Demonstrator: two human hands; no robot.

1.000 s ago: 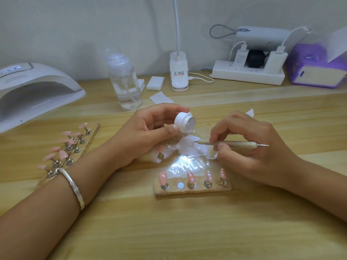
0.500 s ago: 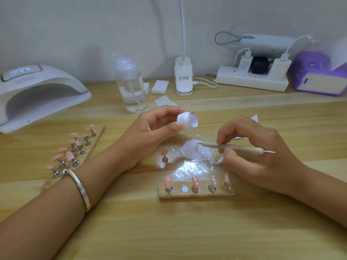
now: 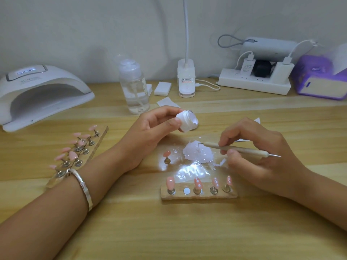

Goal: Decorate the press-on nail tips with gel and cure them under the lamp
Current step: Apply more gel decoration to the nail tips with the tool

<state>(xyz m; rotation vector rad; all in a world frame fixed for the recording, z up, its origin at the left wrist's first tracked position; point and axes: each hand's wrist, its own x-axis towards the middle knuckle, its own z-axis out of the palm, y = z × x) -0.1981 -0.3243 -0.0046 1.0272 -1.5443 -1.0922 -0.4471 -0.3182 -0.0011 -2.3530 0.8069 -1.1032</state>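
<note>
My left hand (image 3: 148, 134) holds a small open white gel jar (image 3: 186, 122), tilted with its mouth toward the right. My right hand (image 3: 257, 156) pinches a dotting pen (image 3: 242, 150) lying almost level, its left tip on a blob of white gel (image 3: 198, 154) on a clear sheet (image 3: 191, 171). In front of the sheet a wooden holder (image 3: 199, 195) carries several pink nail tips (image 3: 197, 182), some with white dots. One pink tip on a stand (image 3: 166, 156) sits alone on the sheet's left. The white curing lamp (image 3: 41, 94) stands at the far left.
A clear strip (image 3: 78, 152) with several pink tips lies under my left wrist. At the back stand a pump bottle (image 3: 134, 89), a desk lamp base (image 3: 186, 79), a power strip (image 3: 255, 81) with chargers, white pads (image 3: 162, 88) and a purple tissue box (image 3: 319, 79).
The jar in my left hand has tipped further, its opening now facing right. The pen tip stays at the gel blob. The view has shifted slightly.
</note>
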